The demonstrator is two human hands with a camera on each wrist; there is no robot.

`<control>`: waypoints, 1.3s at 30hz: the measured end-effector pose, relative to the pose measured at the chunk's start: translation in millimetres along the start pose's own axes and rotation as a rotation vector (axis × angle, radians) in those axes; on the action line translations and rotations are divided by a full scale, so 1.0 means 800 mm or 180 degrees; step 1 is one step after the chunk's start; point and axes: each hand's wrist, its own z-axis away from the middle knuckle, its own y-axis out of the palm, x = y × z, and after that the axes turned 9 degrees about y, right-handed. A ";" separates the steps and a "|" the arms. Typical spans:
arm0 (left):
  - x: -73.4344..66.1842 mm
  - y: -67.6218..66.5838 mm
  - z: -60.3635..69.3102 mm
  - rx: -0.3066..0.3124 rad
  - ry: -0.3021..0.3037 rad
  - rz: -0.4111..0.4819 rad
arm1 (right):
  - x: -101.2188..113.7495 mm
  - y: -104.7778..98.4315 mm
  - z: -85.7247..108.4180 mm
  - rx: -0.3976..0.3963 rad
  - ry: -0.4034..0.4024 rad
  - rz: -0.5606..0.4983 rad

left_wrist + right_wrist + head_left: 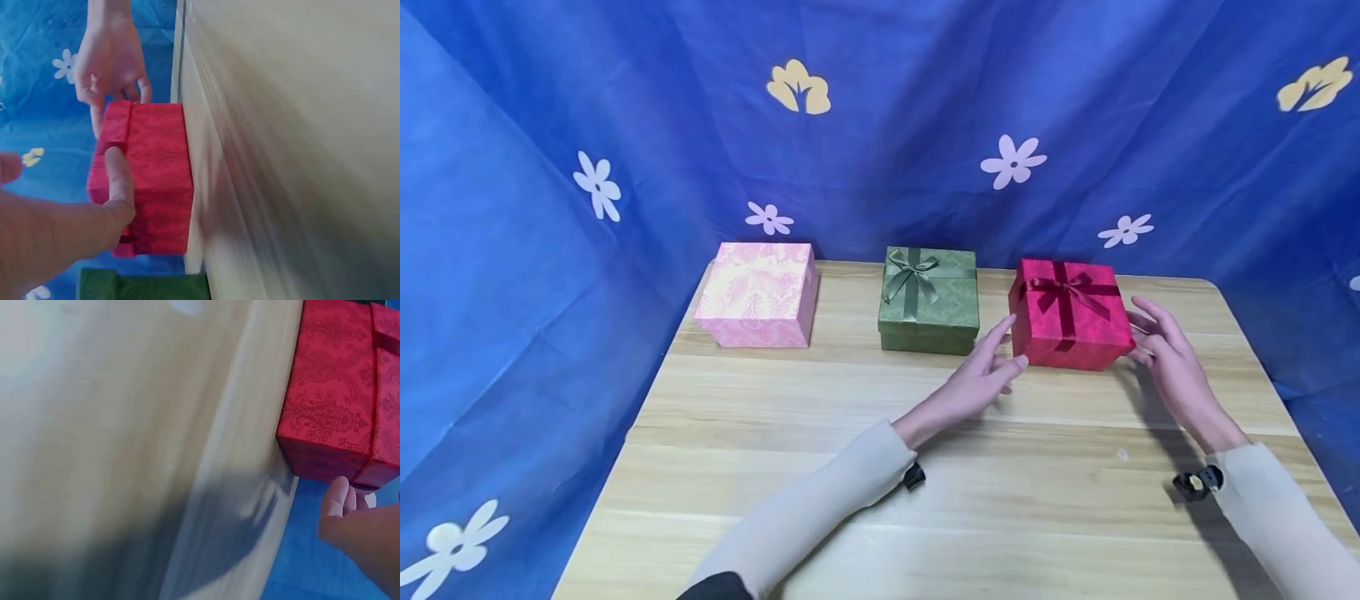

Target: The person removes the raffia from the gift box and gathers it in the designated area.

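A red gift box with a dark red ribbon bow stands at the right of the table's back edge. At its left side is my left hand, thumb and forefinger spread apart and nearly straight. My right hand is at the box's right side, fingers loosely bent by the lid's edge. In the right wrist view the thumb lies close under the red box; I cannot tell whether it touches. The left wrist view has the left thumb in front of the red box, which hides any contact.
To the left of the red box is a green gift box with a ribbon bow. Farther left stands a pink patterned box. A blue flowered cloth hangs behind the wooden table.
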 end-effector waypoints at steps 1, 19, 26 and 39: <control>0.002 0.004 -0.009 -0.0048 -0.0011 0.0009 | 0.001 0.000 -0.006 -0.0008 0.0047 -0.0017; 0.025 0.023 -0.119 -0.0641 -0.0199 -0.0620 | 0.012 -0.007 -0.056 0.0162 0.0387 -0.0110; 0.021 0.030 -0.152 -0.0963 -0.0374 -0.0482 | 0.021 -0.015 -0.064 0.0318 0.0633 -0.0190; 0.024 0.023 -0.152 -0.1115 -0.0169 0.0255 | 0.024 -0.021 -0.070 0.0652 0.0633 -0.0418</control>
